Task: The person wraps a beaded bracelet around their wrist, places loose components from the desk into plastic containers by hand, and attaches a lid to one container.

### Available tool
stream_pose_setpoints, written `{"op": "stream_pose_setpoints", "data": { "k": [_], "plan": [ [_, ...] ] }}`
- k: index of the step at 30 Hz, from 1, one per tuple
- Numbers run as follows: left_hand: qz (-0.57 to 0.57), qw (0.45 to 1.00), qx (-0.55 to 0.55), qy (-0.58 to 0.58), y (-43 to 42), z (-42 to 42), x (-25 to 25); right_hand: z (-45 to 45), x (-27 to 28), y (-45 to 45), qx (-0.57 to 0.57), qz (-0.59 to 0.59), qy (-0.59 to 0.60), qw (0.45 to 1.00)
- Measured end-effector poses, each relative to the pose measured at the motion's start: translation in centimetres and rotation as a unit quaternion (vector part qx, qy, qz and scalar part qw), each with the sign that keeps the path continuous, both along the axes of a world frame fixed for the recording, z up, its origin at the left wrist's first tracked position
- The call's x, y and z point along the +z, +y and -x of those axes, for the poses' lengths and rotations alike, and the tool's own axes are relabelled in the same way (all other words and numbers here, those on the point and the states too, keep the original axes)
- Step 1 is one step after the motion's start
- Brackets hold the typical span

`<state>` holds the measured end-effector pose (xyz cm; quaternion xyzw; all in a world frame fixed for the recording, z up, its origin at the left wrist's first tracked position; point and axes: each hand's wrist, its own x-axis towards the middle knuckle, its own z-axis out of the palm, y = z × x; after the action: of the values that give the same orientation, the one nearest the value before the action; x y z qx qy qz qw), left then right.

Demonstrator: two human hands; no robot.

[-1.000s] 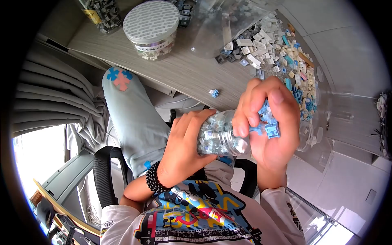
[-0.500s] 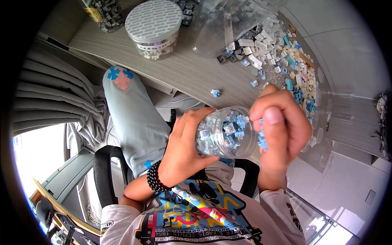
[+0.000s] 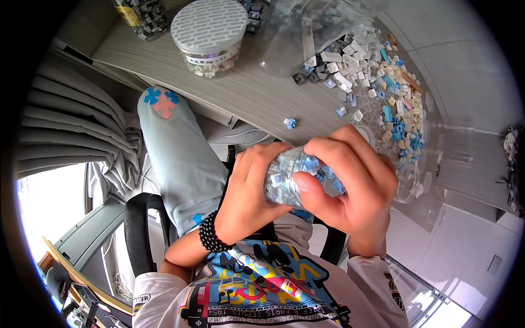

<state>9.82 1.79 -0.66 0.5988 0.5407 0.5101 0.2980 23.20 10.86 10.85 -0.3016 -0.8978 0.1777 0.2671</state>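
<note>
A clear plastic jar (image 3: 277, 183), partly filled with pale and blue keyboard switches (image 3: 325, 174), lies tilted in front of my chest with its mouth to the right. My left hand (image 3: 252, 177) is wrapped around the jar's body. At the mouth, my right hand (image 3: 355, 186) curls around the rim, thumb on the near side and fingers on the far side. Its palm side is partly hidden, so I cannot see whether switches are in it. One loose blue switch (image 3: 290, 123) lies on the desk just beyond the jar.
On the wooden desk (image 3: 240, 98) stand a lidded tub (image 3: 210, 41) and a dark-filled jar (image 3: 143, 19). A clear plastic bag (image 3: 284, 38) lies beside a wide pile of keycaps (image 3: 350, 65). An open clear container (image 3: 407, 183) sits right of my hand.
My right hand, which held blue switches beside the jar mouth, has moved left and now closes around the rim. My left hand keeps its hold on the jar.
</note>
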Motion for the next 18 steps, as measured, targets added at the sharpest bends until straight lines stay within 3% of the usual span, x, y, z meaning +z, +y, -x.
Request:
{"op": "stream_pose_setpoints", "data": {
  "k": [8, 11, 12, 14, 18],
  "plan": [
    [-0.041, 0.996, -0.026, -0.072, 0.5, 0.0, -1.5, -0.2, 0.3, -0.2, 0.048, -0.015, 0.068, 0.996],
    [-0.047, 0.994, -0.046, -0.093, 0.5, 0.1, -1.9, -0.4, 0.7, -0.4, -0.01, 0.154, 0.23, 0.961],
    [-0.037, 0.995, -0.049, -0.076, 0.4, 0.1, -1.9, -0.2, 0.7, 0.1, 0.069, 0.189, 0.251, 0.947],
    [-0.004, 0.996, -0.049, -0.075, 0.3, -0.2, -1.9, -0.2, 0.5, 0.5, 0.146, 0.238, 0.235, 0.931],
    [0.087, 0.985, -0.072, -0.133, -0.1, 0.0, -2.0, -0.2, -0.1, 0.2, 0.125, 0.296, 0.174, 0.931]
  ]
}}
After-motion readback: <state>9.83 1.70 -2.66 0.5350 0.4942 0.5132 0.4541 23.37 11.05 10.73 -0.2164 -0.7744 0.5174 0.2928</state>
